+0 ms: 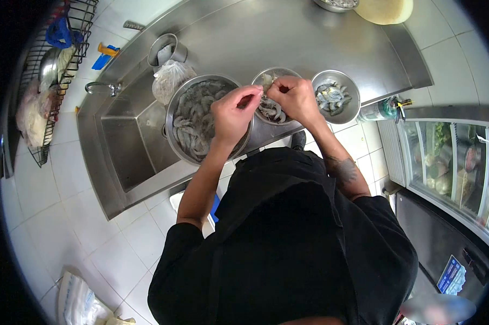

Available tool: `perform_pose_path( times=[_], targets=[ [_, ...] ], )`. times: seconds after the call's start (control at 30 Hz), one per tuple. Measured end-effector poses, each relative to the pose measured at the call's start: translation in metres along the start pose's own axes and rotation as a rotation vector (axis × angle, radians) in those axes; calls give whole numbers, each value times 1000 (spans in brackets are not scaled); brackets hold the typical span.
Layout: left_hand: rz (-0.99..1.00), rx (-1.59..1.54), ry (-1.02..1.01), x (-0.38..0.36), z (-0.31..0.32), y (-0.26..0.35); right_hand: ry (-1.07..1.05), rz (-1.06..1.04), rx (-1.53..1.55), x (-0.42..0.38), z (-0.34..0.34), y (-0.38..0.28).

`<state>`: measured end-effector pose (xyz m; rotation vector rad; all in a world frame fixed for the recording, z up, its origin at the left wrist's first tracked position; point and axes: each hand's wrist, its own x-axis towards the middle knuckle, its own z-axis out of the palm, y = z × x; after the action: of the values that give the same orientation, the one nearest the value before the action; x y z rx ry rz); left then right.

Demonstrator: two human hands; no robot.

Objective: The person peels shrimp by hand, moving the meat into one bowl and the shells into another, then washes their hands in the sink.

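Observation:
My left hand and my right hand are close together over the middle metal bowl, both with fingers pinched. Whatever lies between the fingertips is too small and covered to make out. Beneath them, the middle bowl holds pale shells and some shrimp. To the left, partly behind my left hand, a large steel bowl is full of grey, unpeeled-looking shrimp. On the right, a smaller steel bowl contains glossy shrimp that look peeled.
Left of the bowls are a sink basin with a faucet, a filled plastic bag and a metal pot. A wire rack hangs at far left. A glass-front fridge stands at right.

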<state>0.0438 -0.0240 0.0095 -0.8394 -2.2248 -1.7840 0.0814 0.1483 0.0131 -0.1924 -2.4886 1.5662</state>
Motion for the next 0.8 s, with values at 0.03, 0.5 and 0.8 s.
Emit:
perform_pose_path(
  times=[0.03,0.5,0.8],
  targets=[
    [-70,-122,-17,-1,-2,0,53,-103,-62,0,-1,2],
    [-195,-83,-137,1,-50,7,-31,210,865,35,-40,58],
    [-136,23,-479,38,-10,3,-61,115,-143,-5,2,99]
  ],
)
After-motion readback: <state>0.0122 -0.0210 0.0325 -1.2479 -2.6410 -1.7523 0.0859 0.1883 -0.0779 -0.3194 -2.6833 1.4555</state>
